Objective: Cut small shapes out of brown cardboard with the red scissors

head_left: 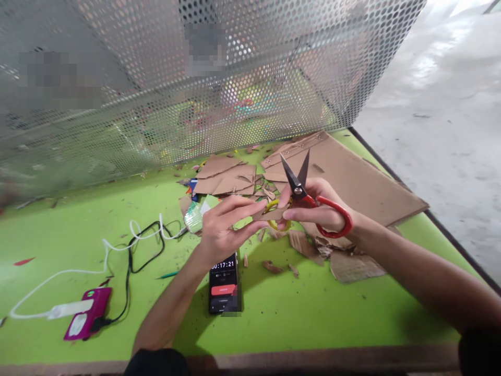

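Red-handled scissors (298,190) hang on my right hand (319,206), a handle loop round its fingers and the blades apart, pointing away from me. The same hand's thumb and finger pinch a small brown cardboard strip (275,214). My left hand (225,224) is closed in a pinch at the strip's left end. A yellow ring (282,225) sits around the strip between my two hands, partly hidden by fingers. Beneath the hands, cardboard scraps (272,267) lie scattered on the green tabletop (293,318).
A large cardboard sheet (364,183) lies at the right, with smaller cardboard pieces (221,183) at the back. A phone (224,277) showing a timer lies below my left hand. A magenta power bank (89,313) with cables is at left. A perforated metal screen (156,120) stands behind.
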The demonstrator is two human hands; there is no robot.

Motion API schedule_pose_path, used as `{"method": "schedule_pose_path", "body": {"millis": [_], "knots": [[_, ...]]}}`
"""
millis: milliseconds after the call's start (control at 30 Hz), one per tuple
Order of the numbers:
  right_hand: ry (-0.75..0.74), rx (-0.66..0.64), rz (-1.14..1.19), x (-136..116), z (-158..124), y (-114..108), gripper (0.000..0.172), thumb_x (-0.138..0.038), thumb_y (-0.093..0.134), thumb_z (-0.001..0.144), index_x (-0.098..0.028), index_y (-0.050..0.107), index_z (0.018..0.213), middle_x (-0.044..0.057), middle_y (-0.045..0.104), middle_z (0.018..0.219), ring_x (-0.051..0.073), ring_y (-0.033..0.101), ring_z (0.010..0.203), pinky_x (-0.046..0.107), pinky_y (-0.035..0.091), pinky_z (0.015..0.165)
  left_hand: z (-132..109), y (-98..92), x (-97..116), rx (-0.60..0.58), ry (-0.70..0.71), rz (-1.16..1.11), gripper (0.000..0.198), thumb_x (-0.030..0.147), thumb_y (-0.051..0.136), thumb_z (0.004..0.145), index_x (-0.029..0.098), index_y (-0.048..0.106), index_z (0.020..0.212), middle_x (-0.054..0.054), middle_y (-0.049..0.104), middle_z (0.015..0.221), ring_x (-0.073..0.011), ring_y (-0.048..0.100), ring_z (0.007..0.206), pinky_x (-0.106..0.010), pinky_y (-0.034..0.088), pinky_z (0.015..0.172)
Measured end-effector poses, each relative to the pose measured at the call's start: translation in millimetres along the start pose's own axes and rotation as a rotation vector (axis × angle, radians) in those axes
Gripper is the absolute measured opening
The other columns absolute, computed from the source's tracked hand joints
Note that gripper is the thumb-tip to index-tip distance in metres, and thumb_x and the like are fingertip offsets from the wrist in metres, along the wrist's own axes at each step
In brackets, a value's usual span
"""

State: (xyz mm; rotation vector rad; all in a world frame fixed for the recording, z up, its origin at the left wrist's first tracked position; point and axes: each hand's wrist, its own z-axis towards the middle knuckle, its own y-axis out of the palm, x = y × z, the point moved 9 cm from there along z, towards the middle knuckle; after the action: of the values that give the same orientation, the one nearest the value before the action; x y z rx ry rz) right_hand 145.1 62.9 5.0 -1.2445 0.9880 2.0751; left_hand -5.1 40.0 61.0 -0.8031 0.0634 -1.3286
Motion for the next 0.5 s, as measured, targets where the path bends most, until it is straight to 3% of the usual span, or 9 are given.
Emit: {"method": "schedule_pose_path", "body": {"millis": [167,367,500], "knots": [[-0.011,0.029,0.003,0,0,-2,0.012,-0.012,0.081,0.089,-0.016,0.072,0.097,0.004,0.080,0.080,0.017,0.080,0.071,0.026,0.068,0.067,-2,1.7,-6,0.004,-0.115,-0.119,0.037,0.021,0.078,0.091,0.028,0.076,0.127,-0.004,0.079,0.104,-0.0142,0.075,0.089,-0.024,0.064,0.077],[-0.010,0.058,0.001,-1,-1,-3,0.014,-0.014,0.083,0.087,-0.016,0.073,0.097,0.003,0.079,0.079,0.018,0.080,0.072,0.026,0.068,0.067,-12,15.9,-27,0.062,-0.474,-0.484,0.024,0.021,0.073,0.094,0.028,0.081,0.116,-0.004,0.080,0.094,-0.0122,0.076,0.072,-0.022,0.065,0.064],[-0.013,0.073,-0.013,-3,0,-4,0.014,-0.015,0.083,0.087,-0.017,0.073,0.095,0.003,0.079,0.079,0.017,0.080,0.072,0.025,0.068,0.067,-20,21.4,-35,0.143,-0.653,-0.627,0.017,0.024,0.080,0.089,0.025,0.083,0.105,-0.003,0.083,0.090,-0.0144,0.078,0.068,-0.023,0.068,0.063]]}}
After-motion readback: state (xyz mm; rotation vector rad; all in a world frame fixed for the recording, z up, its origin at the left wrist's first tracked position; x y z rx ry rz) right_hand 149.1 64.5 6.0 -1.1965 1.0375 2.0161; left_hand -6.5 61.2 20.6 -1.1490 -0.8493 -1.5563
